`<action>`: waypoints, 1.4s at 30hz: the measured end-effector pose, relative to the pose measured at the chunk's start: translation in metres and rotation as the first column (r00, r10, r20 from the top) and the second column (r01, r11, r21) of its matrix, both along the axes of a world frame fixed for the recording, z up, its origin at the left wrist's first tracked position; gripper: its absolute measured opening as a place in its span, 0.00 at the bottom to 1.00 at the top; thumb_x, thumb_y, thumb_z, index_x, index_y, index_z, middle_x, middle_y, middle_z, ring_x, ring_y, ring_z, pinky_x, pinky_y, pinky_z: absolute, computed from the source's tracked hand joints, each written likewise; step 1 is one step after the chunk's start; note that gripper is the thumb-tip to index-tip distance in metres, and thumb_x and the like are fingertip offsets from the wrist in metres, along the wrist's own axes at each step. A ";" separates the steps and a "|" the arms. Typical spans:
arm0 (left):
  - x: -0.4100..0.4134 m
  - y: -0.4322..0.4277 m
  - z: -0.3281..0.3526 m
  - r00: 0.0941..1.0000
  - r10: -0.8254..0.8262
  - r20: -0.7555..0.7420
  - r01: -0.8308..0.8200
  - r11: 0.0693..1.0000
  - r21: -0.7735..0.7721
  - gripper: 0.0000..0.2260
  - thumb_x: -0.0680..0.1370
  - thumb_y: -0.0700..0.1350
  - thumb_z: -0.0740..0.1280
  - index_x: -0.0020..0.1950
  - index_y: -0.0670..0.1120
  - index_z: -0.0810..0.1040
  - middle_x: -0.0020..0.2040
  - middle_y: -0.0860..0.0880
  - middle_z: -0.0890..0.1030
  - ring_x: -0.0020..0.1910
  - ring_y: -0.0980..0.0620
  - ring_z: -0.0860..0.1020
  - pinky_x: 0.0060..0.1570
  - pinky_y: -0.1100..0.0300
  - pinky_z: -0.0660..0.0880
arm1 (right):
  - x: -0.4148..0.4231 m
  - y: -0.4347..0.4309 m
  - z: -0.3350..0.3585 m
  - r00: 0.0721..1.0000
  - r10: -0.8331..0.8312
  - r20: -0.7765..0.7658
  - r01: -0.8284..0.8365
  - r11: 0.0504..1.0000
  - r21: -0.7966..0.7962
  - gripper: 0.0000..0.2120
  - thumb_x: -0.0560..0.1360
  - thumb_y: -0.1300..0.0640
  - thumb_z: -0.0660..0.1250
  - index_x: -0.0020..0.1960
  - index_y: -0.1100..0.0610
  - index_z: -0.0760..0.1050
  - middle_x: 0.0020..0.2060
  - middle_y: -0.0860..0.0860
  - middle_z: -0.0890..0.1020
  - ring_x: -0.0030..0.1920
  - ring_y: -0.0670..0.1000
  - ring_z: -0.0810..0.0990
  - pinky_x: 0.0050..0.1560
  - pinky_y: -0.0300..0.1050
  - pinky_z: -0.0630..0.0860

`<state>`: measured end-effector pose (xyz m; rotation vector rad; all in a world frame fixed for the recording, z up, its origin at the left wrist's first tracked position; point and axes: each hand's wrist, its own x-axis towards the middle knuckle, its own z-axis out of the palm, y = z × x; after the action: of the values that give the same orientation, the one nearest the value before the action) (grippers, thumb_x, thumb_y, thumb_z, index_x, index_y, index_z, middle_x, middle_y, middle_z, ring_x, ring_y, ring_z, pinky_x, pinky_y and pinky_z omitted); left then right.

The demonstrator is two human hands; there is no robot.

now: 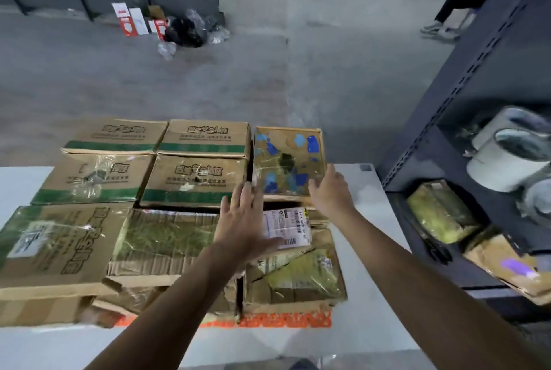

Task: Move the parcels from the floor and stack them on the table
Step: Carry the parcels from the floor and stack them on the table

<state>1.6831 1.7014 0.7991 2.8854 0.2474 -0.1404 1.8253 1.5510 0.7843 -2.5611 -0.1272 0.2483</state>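
Left hand point(242, 220), right hand point(330, 190) — flanking blue-taped parcel point(287, 155)

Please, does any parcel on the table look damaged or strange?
Yes. The parcel with blue tape patches, at the far right, has a dark hole in its top. The front middle parcel is crushed, with torn cardboard along its lower edge.

Parcels point(193, 178) are packed side by side on the bench point(18, 184), a corner parcel point(287, 158) set at the far right. A shelf rack point(465, 77) is parked right of the bench, and bags point(185, 31) are dumped on the floor point(328, 71) behind.
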 end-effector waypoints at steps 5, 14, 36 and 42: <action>-0.016 0.016 -0.006 0.995 -0.102 0.004 0.100 0.987 0.123 0.49 0.71 0.65 0.64 0.78 0.43 0.39 0.78 0.39 0.45 0.77 0.41 0.43 0.75 0.43 0.47 | -0.057 -0.003 0.006 0.959 -0.005 0.285 0.016 0.999 -0.033 0.16 0.77 0.58 0.60 0.65 0.56 0.70 0.59 0.56 0.72 0.61 0.56 0.70 0.58 0.52 0.70; -0.015 0.018 -0.007 0.980 -0.174 -0.099 0.194 0.947 0.255 0.43 0.75 0.61 0.65 0.78 0.42 0.44 0.78 0.38 0.43 0.77 0.38 0.41 0.74 0.40 0.49 | -0.082 -0.006 -0.002 0.998 0.046 -0.038 -0.047 0.999 -0.018 0.15 0.80 0.52 0.58 0.64 0.57 0.70 0.52 0.54 0.79 0.50 0.56 0.79 0.47 0.47 0.74; -0.031 0.004 -0.026 0.982 -0.188 0.037 0.176 0.961 0.212 0.27 0.78 0.56 0.59 0.75 0.48 0.58 0.78 0.42 0.49 0.77 0.40 0.42 0.73 0.37 0.46 | -0.109 -0.028 -0.041 0.984 -0.041 -0.173 0.029 0.997 -0.070 0.16 0.77 0.53 0.60 0.64 0.56 0.66 0.55 0.55 0.76 0.51 0.57 0.79 0.49 0.52 0.78; -0.032 0.008 -0.020 0.974 -0.205 0.093 0.188 0.968 0.168 0.27 0.78 0.57 0.60 0.73 0.48 0.61 0.77 0.41 0.52 0.77 0.40 0.46 0.74 0.39 0.48 | -0.109 -0.034 -0.047 0.984 -0.056 -0.167 0.023 0.981 -0.190 0.17 0.79 0.53 0.60 0.66 0.57 0.64 0.57 0.56 0.73 0.54 0.58 0.78 0.45 0.48 0.73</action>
<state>1.6507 1.7092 0.7790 3.0592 -0.0517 0.0040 1.7164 1.5170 0.7375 -2.7111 0.0132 0.4852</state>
